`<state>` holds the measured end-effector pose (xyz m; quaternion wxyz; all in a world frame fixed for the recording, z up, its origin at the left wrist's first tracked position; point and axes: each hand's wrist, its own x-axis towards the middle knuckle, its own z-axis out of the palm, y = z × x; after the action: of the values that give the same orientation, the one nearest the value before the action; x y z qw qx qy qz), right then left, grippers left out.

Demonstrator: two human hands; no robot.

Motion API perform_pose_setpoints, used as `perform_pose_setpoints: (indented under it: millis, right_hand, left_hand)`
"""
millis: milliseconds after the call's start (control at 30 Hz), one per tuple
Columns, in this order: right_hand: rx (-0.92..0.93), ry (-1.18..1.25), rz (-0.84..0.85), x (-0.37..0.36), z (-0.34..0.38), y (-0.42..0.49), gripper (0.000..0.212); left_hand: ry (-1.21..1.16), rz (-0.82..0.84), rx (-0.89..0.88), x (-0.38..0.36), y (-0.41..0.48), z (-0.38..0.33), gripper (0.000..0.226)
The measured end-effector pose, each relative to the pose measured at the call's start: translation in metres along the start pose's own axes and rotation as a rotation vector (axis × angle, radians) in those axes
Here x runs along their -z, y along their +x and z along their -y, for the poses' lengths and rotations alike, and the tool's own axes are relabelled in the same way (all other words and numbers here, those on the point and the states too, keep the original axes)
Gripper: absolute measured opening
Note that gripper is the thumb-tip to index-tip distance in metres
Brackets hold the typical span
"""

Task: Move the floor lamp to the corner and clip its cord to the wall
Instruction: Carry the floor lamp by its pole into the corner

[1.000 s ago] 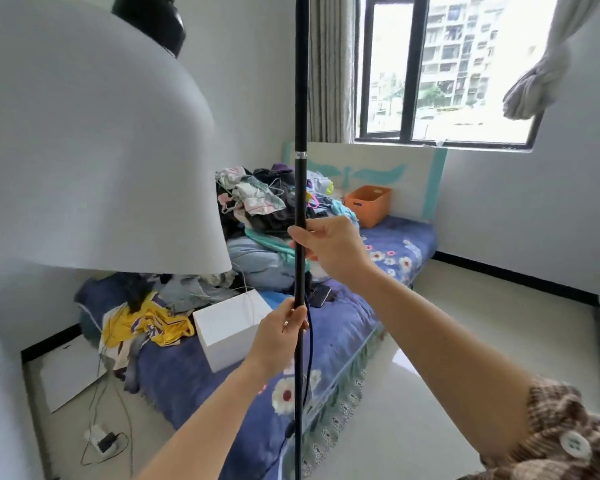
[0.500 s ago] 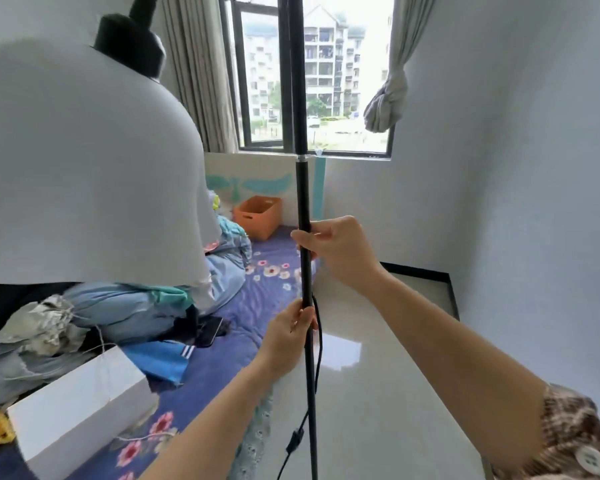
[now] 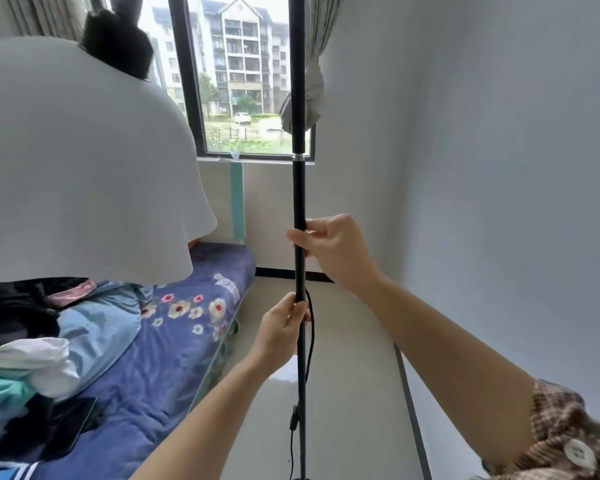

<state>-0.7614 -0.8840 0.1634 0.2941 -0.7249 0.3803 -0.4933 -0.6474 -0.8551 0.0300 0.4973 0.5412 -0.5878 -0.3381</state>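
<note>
The floor lamp's thin black pole [image 3: 299, 188] stands upright in the middle of the view. My right hand [image 3: 329, 249] grips it at about mid-height. Below it, my left hand [image 3: 281, 329] also holds the pole. The lamp's large white shade [image 3: 73, 168] hangs at upper left, close to the camera, with a black cap on top. A black cord [image 3: 310, 336] runs down beside the pole, with an inline switch [image 3: 294, 417] lower down. The lamp's base is cut off at the bottom edge. The room corner [image 3: 340, 271] lies just beyond the pole.
A bed [image 3: 174, 344] with a blue flowered cover and piled clothes fills the left side. A dark phone [image 3: 71, 424] lies on it. Pale floor [image 3: 350, 393] runs between the bed and the right wall [image 3: 499, 202]. A window [image 3: 243, 81] with a tied curtain is behind.
The view has swung right with the lamp: the bed's clutter and orange box have slid out to the left, and the right wall and corner now sit closer. Both hands keep their grip.
</note>
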Motion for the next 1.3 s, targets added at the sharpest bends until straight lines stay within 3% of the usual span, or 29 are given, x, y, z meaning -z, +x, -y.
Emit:
perform_pose_setpoints:
  millis: [433,1000,1300]
  right_hand:
    - [0.026,0.039,0.004,0.091,-0.171,0.238,0.017]
    - [-0.057,-0.035,-0.092,0.150,-0.380,0.539,0.010]
    - [-0.093,-0.060,-0.136,0.191,-0.494,0.688,0.013]
  left_hand:
    - [0.087,-0.078,-0.034,-0.112,0.278,0.018,0.021]
    - [0.020,0.098,-0.034,-0.207,0.650,0.079,0.022]
    - [0.034,0.107,-0.050,-0.268,0.836,0.107,0.021]
